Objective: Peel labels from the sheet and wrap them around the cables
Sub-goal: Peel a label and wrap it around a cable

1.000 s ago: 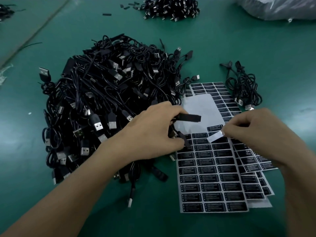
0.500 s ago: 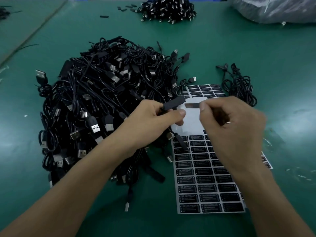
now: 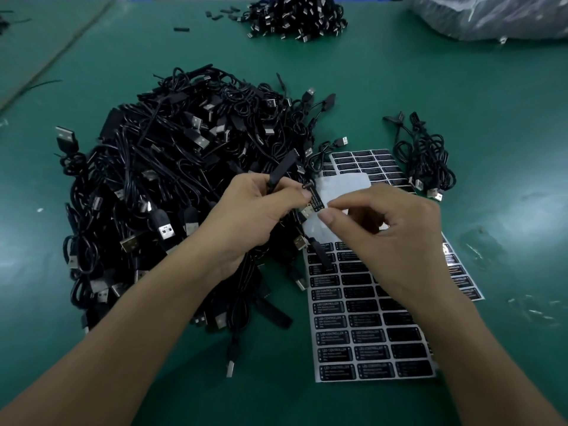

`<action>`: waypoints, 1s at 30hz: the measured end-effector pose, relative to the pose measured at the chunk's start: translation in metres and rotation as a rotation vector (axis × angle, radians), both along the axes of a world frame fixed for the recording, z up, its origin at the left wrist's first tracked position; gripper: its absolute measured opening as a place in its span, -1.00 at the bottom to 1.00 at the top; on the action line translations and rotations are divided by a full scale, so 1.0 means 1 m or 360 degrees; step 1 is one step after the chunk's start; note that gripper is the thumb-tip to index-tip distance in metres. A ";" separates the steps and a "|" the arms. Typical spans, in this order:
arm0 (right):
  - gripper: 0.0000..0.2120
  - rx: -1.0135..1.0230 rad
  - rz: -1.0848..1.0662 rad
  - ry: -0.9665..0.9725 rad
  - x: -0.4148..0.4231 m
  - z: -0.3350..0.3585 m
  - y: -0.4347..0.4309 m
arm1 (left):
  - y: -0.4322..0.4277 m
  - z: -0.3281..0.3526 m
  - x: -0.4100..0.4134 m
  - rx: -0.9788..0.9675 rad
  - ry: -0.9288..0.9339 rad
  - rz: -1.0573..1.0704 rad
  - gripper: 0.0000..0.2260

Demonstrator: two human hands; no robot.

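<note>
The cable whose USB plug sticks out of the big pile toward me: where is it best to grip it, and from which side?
Probably its black plug body, pinched across the sides from the near edge. It lies alone on the green mat, clear of the pile, while its cord runs back into it.

label sheet (image 3: pixel 362 339) — labels read "LED CONTROLLER"

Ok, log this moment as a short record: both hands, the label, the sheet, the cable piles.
left hand: grips a black cable
right hand: pinches a black label beside the left thumb
label sheet: flat on the green table, upper part bare backing
cable pile: large, left of the sheet
small bundle: right of the sheet's far end
</note>
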State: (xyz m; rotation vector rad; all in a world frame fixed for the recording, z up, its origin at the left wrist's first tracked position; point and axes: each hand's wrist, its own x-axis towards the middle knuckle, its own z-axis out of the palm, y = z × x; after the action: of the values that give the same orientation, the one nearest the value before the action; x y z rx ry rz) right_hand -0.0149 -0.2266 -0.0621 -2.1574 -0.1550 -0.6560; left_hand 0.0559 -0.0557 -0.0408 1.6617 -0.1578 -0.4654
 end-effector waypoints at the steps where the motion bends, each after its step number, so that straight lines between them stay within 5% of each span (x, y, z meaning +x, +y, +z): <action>1: -0.97 0.0132 -0.0034 0.0060 0.000 0.000 0.000 | 0.000 0.000 0.000 -0.0009 0.0004 0.0004 -0.86; 7: -0.90 0.0504 -0.0054 0.0431 0.003 0.002 -0.003 | -0.001 0.001 -0.002 -0.0054 -0.0038 -0.0027 -0.88; 19: -0.91 0.0841 0.0049 0.0521 0.003 0.005 0.005 | 0.000 -0.001 -0.003 0.0058 -0.0183 -0.0304 -0.88; 30: -0.90 0.0590 0.0024 0.0510 0.002 0.008 0.002 | -0.001 -0.002 -0.005 0.0193 -0.0251 -0.0371 -0.90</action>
State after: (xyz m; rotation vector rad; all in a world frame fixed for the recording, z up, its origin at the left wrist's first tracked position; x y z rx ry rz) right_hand -0.0129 -0.2247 -0.0537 -1.8676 0.1149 -0.2941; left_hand 0.0512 -0.0567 -0.0431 1.8086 -0.4512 -0.5269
